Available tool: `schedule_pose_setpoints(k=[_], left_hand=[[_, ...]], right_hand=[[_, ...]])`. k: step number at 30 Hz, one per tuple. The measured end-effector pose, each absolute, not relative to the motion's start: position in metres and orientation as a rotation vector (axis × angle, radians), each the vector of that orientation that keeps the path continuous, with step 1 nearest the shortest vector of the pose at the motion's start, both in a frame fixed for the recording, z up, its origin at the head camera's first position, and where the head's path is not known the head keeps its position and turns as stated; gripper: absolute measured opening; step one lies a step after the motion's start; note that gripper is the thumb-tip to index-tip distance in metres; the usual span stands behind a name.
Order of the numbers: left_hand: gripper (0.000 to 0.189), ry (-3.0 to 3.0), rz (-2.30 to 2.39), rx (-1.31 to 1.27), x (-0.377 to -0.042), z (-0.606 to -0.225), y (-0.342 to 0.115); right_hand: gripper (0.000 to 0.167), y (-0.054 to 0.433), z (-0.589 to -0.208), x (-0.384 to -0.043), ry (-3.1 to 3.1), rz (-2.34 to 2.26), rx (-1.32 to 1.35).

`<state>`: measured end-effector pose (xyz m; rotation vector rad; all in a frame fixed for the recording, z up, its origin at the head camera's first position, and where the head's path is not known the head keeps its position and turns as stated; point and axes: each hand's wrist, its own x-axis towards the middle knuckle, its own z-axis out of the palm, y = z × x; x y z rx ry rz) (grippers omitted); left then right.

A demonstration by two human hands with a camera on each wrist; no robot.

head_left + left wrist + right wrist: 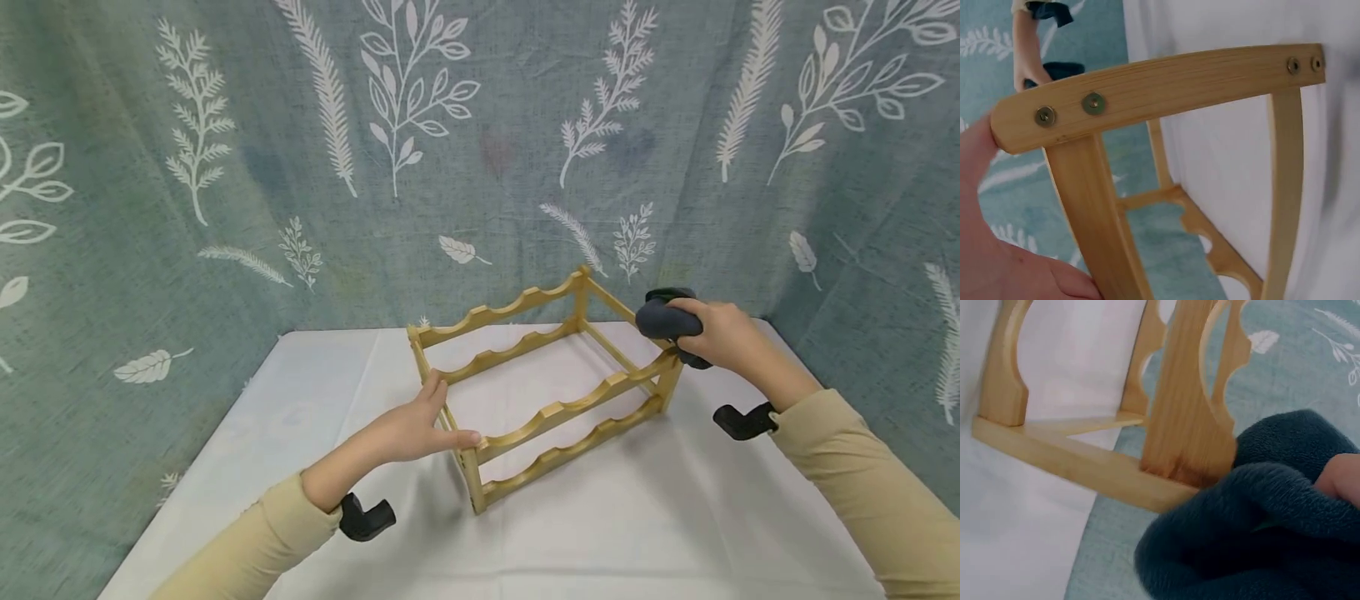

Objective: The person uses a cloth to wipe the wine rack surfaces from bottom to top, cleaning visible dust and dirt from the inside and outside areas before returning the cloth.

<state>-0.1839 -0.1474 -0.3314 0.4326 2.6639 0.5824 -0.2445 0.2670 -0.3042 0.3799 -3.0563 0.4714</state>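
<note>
A light wooden wine rack [555,412] with scalloped rails stands at an angle on the white-covered table. At its near left corner, my left hand [408,425] holds the end frame, the thumb over the corner and the fingers on the side rail. In the left wrist view, that end frame [1166,84] shows round metal fasteners. My right hand [723,333] grips a bunched dark blue cloth [663,319] against the rack's right end. In the right wrist view, the plush cloth [1229,519] covers the tip of an upper end bar [1110,478].
White cloth [315,392] covers the table. Green-grey curtain fabric [510,150] with white leaf prints hangs behind and on both sides. Black wrist mounts [365,518] sit by both sleeves.
</note>
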Motion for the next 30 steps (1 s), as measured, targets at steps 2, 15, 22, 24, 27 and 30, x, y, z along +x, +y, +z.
schedule_pose_setpoints(k=[2,15,22,24,27,30], left_hand=[[0.112,2.638,0.589,0.446,-0.186,-0.333,-0.149],[0.115,2.588,0.791,0.585,-0.207,-0.347,-0.164],[0.104,2.547,0.883,0.671,-0.234,-0.352,-0.182],[0.100,2.555,0.888,0.687,-0.242,-0.354,-0.186],[0.091,2.603,0.882,0.718,-0.252,-0.357,-0.191],[0.080,2.660,0.887,0.766,-0.261,-0.362,-0.195]], right_hand=[[0.055,0.269,-0.305,-0.242,-3.049,0.475,0.382],[0.052,0.269,-0.302,-0.227,-3.104,0.378,0.370],[0.049,0.263,-0.312,-0.211,-2.980,0.411,0.403],[0.050,0.263,-0.316,-0.205,-2.945,0.446,0.398],[0.051,0.264,-0.321,-0.198,-2.900,0.489,0.379],[0.052,0.263,-0.326,-0.193,-2.857,0.500,0.375]])
